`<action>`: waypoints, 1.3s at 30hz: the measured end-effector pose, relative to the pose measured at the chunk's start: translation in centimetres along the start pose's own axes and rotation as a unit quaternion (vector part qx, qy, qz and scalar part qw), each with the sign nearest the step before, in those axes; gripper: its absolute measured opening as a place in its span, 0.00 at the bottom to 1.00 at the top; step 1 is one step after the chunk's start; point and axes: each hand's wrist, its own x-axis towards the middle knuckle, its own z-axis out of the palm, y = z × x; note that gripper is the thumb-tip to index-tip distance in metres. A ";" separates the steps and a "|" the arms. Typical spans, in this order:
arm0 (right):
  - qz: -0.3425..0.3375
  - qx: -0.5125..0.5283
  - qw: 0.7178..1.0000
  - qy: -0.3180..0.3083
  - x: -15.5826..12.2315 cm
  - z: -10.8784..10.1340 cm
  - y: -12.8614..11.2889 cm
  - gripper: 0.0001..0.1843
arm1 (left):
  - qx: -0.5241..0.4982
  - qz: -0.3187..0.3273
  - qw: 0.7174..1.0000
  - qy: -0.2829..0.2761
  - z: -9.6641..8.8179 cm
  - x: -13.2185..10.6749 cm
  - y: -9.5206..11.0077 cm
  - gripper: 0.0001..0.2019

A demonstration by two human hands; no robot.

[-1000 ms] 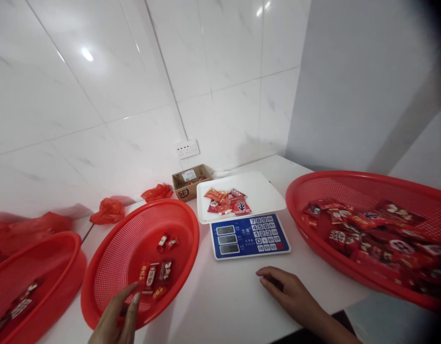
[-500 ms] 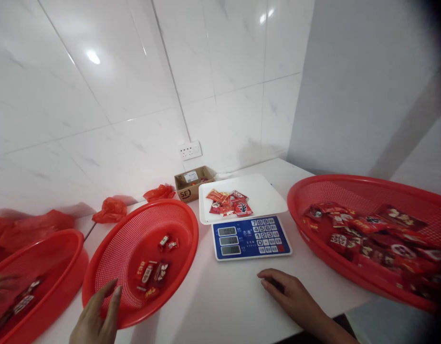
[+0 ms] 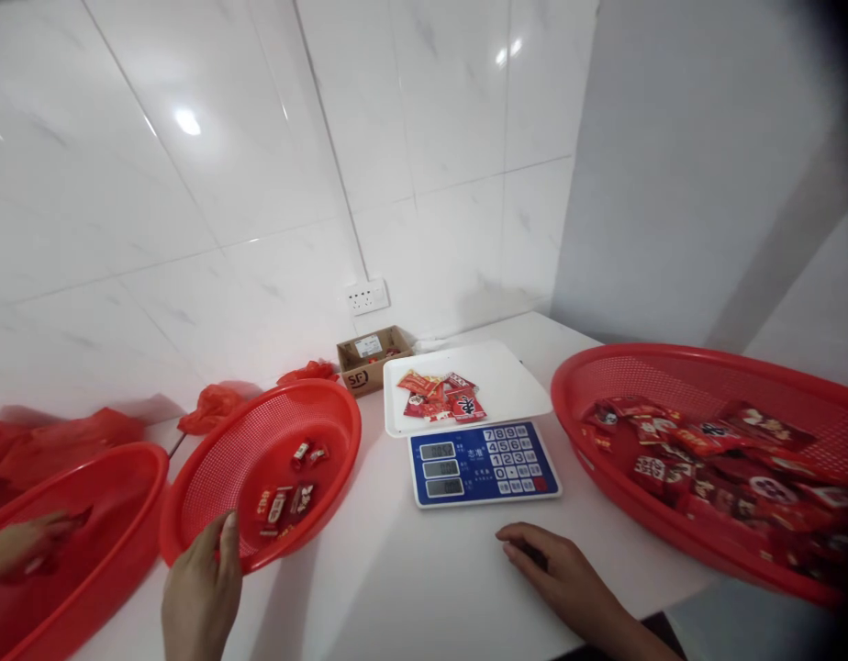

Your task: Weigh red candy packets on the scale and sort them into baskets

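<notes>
My left hand is at the near rim of a red plastic mesh basket, its fingertips on the rim. Several small red candy packets lie inside that basket. My right hand rests curled on the white table, just in front of a blue digital scale. A white tray sits on the scale and carries a pile of red packets. Under my right fingers there is a dark patch, probably shadow.
Another person's hand reaches into a red basket at far left. A large red basket full of red packets sits at right. At the back are a cardboard box, a wall socket and red plastic bags.
The middle basket has shifted away from me and looks tilted, with my left hand at its rim. The other person's hand has come into the left basket. My right hand has not moved.
</notes>
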 end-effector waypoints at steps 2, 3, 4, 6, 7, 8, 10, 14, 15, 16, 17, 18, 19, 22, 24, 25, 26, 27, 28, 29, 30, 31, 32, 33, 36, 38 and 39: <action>0.000 0.000 1.000 0.006 0.0 0.0 -0.1 0.14 | 0.010 0.029 0.999 0.014 0.3 0.4 0.5 0.25; 0.000 0.000 1.000 0.008 0.0 0.0 -0.1 0.14 | 0.013 0.045 0.999 0.021 0.4 0.5 0.7 0.25; -0.002 0.000 1.000 0.009 0.0 0.0 -0.1 0.14 | 0.015 0.059 0.998 0.028 0.6 0.6 0.9 0.25; -0.003 0.000 1.000 0.009 0.0 -0.1 -0.2 0.14 | 0.015 0.080 0.996 0.047 1.0 0.6 1.1 0.25; -0.003 -0.001 1.000 0.009 0.0 -0.1 -0.3 0.14 | 0.013 0.092 0.994 0.057 1.2 0.5 1.1 0.25; -0.003 -0.001 1.000 0.010 0.0 -0.1 -0.3 0.14 | 0.011 0.107 0.992 0.065 1.5 0.3 1.1 0.24; -0.001 0.000 1.000 0.013 0.0 -0.2 -0.4 0.14 | 0.014 0.137 0.988 0.074 2.0 0.0 1.0 0.23; 0.003 0.004 1.000 0.009 0.1 -0.2 -0.6 0.14 | 0.030 0.172 0.982 0.074 2.6 -0.8 1.0 0.23; 0.003 0.003 1.000 0.008 0.1 -0.3 -0.6 0.14 | 0.029 0.174 0.981 0.075 2.7 -0.9 1.1 0.23; 0.003 0.000 1.000 0.008 0.1 -0.3 -0.6 0.14 | 0.028 0.175 0.981 0.075 2.7 -1.0 1.2 0.22; 0.003 -0.002 1.000 0.007 0.1 -0.3 -0.6 0.14 | 0.027 0.175 0.981 0.075 2.7 -1.1 1.3 0.22; 0.003 -0.003 1.000 0.007 0.1 -0.2 -0.6 0.14 | 0.026 0.174 0.981 0.076 2.6 -1.2 1.4 0.22; 0.003 -0.003 1.000 0.006 0.1 -0.2 -0.5 0.14 | 0.025 0.174 0.982 0.075 2.6 -1.2 1.5 0.22; 0.005 -0.003 1.000 0.001 0.2 -0.2 -0.5 0.14 | 0.022 0.171 0.982 0.074 2.6 -1.3 1.6 0.22; 0.008 -0.004 1.000 -0.001 0.3 -0.2 -0.5 0.14 | 0.018 0.173 0.982 0.079 2.5 -1.3 1.6 0.22; 0.009 -0.005 1.000 -0.003 0.3 -0.2 -0.5 0.14 | 0.017 0.175 0.981 0.080 2.5 -1.4 1.6 0.22; 0.009 -0.006 1.000 -0.002 0.2 -0.2 -0.6 0.14 | 0.016 0.176 0.981 0.081 2.5 -1.4 1.6 0.22; 0.008 -0.005 1.000 -0.003 0.2 -0.2 -0.6 0.14 | 0.017 0.178 0.981 0.082 2.5 -1.4 1.7 0.22; 0.005 -0.004 1.000 -0.002 0.2 -0.2 -0.6 0.14 | 0.020 0.178 0.980 0.082 2.5 -1.4 1.7 0.22; 0.002 -0.002 1.000 -0.003 0.2 -0.2 -0.6 0.14 | 0.022 0.177 0.980 0.082 2.5 -1.4 1.7 0.22; 0.000 0.000 1.000 -0.003 0.2 -0.2 -0.6 0.14 | 0.024 0.177 0.980 0.082 2.5 -1.4 1.7 0.22; -0.001 0.000 1.000 -0.002 0.2 -0.3 -0.6 0.13 | 0.026 0.178 0.980 0.083 2.5 -1.4 1.8 0.22; 0.000 0.000 1.000 -0.003 0.2 -0.2 -0.5 0.13 | 0.026 0.178 0.980 0.084 2.5 -1.4 1.8 0.22; 0.002 -0.002 1.000 -0.003 0.2 -0.2 -0.5 0.14 | 0.026 0.180 0.980 0.085 2.5 -1.3 1.8 0.22; 0.008 -0.009 1.000 -0.006 0.2 -0.3 -0.5 0.14 | 0.025 0.177 0.980 0.082 2.6 -1.3 1.9 0.22; 0.009 -0.013 1.000 -0.008 0.3 -0.2 -0.5 0.14 | 0.027 0.170 0.982 0.078 2.6 -1.2 1.9 0.22; 0.010 -0.015 1.000 -0.010 0.4 -0.2 -0.5 0.14 | 0.027 0.168 0.982 0.077 2.6 -1.2 2.0 0.22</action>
